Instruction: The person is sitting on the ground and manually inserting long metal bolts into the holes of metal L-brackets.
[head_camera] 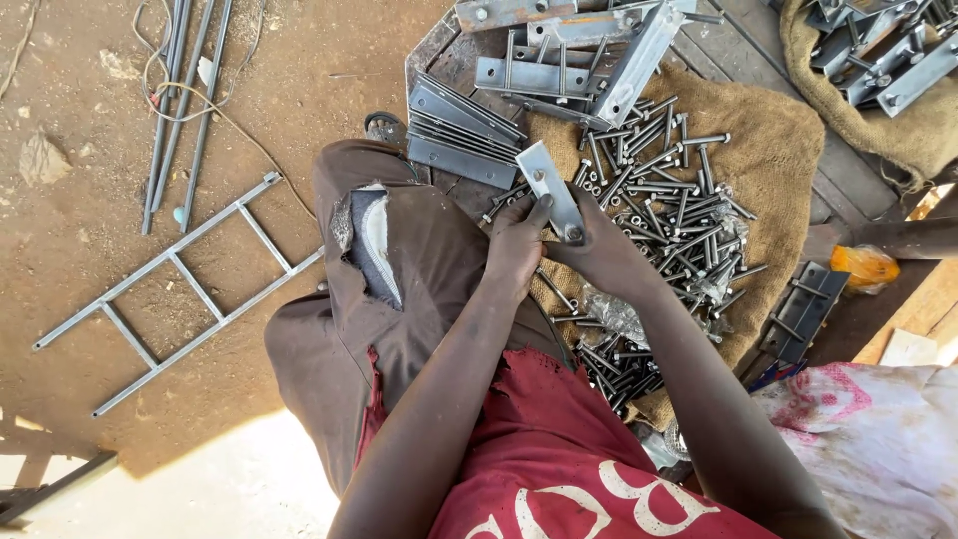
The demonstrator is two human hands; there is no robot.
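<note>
A flat grey metal plate (550, 187) with two holes is held up between both hands over a burlap sack. My left hand (515, 245) grips the plate's lower left edge, thumb on its face. My right hand (602, 252) holds its lower end, where a bolt head sits in a hole. A heap of long steel bolts (671, 200) lies just right of the hands on the burlap sack (773, 150). A stack of similar plates (461, 135) lies just beyond my left hand.
Assembled plate-and-bolt brackets (569, 55) lie at the top, more in a sack (878, 60) at top right. A metal ladder frame (185, 289) and rods (185, 100) lie on the dirt at left. My knee in brown trousers (399, 260) is below the hands.
</note>
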